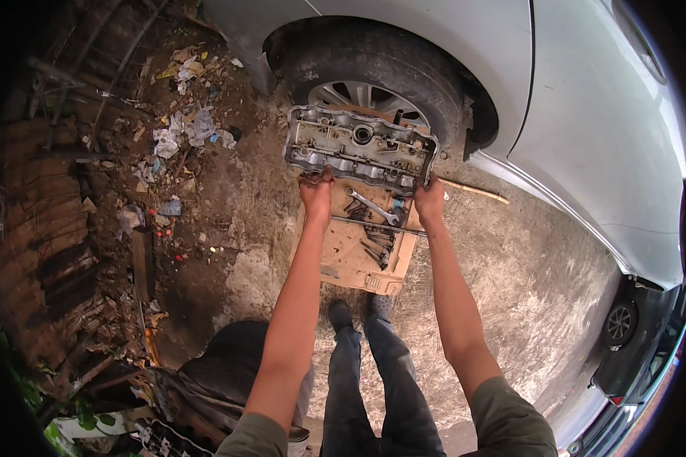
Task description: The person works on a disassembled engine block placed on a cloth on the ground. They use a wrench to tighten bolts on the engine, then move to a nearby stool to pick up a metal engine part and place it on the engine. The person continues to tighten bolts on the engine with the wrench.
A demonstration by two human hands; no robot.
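Note:
My left hand (pixel 317 192) and my right hand (pixel 428 199) hold a long, grimy metal engine valve cover (pixel 343 143) by its near edge and right corner. Its hollow, oil-stained inner side faces up, with a round hole near the middle. Both hands are closed on the rim, though some fingers are hidden beneath it. Below the cover, a flattened cardboard sheet (pixel 347 263) lies on the ground. It carries a combination wrench (pixel 373 207), a long thin metal rod (pixel 370 225) and several dark bolts (pixel 379 245).
A silver car's wheel (pixel 370 68) stands just beyond the cover, its body panel (pixel 579 129) running along the right. A bamboo stick (pixel 476 191) lies on the concrete. Litter (pixel 179 133) covers the dirt at left. A dark covered object (pixel 225 362) is at lower left.

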